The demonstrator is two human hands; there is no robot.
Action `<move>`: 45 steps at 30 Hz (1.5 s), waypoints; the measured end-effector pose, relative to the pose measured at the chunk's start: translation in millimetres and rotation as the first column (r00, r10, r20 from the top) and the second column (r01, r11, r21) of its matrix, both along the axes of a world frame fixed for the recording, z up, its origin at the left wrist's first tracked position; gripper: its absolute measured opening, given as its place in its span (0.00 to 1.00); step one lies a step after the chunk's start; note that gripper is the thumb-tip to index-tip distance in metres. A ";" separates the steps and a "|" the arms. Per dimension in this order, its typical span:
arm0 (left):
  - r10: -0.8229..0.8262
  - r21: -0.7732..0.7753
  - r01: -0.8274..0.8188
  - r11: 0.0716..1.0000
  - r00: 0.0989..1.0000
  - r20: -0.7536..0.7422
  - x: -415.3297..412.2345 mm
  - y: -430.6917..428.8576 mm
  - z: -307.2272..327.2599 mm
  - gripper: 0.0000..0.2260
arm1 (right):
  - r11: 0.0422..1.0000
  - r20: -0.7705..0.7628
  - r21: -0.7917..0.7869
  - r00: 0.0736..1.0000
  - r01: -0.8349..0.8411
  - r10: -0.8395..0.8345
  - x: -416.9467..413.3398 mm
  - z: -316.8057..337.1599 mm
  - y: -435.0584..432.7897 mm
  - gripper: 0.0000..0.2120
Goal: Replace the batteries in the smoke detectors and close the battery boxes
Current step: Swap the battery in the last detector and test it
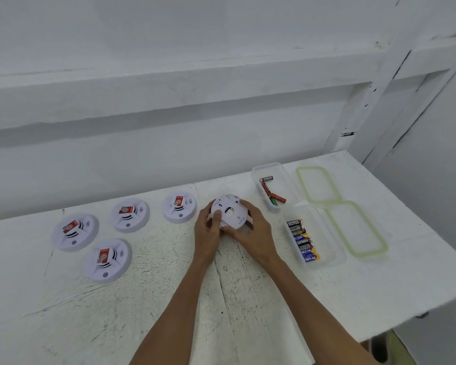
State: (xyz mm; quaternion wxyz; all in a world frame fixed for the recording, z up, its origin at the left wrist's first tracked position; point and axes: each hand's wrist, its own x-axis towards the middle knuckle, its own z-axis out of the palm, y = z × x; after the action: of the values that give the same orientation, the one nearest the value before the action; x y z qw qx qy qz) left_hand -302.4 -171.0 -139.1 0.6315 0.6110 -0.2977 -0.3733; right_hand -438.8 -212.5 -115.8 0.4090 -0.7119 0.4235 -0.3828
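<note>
Head view, middle of the frame: my left hand (208, 227) and right hand (250, 230) both grip an upturned smoke detector (229, 212) just above the bench (169, 299), battery boxes (313, 241) at right.

table (90, 312): white, scuffed, cracked paint | wall (169, 143) behind table: white, ledged | post (366, 101) beyond table's back-right corner: white, slanted

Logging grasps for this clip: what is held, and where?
The left hand and right hand hold the round white plastic smoke detector by opposite rims, underside up.
</note>
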 end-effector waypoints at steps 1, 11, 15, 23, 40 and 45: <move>0.000 0.005 0.000 1.000 1.000 0.000 0.0 0.0 0.1 0.19 | 0.999 0.032 0.042 0.999 -0.024 0.022 -1.3 -1.1 2.3 0.39; 0.005 0.001 -0.005 1.000 1.000 -0.002 -0.7 1.0 6.4 0.16 | 0.998 0.029 0.066 1.000 0.004 -0.006 -5.7 -7.5 2.9 0.32; 0.020 -0.011 -0.020 1.000 0.999 -0.033 -1.7 2.4 12.4 0.15 | 0.999 0.041 0.043 0.999 -0.012 0.010 -6.1 -9.6 3.5 0.32; -0.039 -0.066 0.026 0.998 0.980 -0.197 0.3 1.6 7.4 0.21 | 0.996 0.006 -0.078 0.999 -0.034 0.035 -4.4 -15.1 1.6 0.27; -0.175 -0.042 0.191 0.981 0.954 0.245 -7.8 7.6 13.4 0.26 | 0.976 0.039 0.138 0.983 0.171 -0.177 -6.9 -9.5 -3.0 0.18; -0.184 -0.011 0.198 0.980 0.929 0.322 -9.1 4.6 7.2 0.31 | 0.960 0.059 0.230 0.983 0.158 -0.176 -6.5 -5.7 -5.3 0.17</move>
State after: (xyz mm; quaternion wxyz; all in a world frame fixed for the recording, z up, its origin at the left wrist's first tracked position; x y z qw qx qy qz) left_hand -311.5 -166.4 -131.9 0.5486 0.6177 -0.4620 -0.3227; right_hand -445.3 -217.8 -121.5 0.4694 -0.6072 0.5062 -0.3934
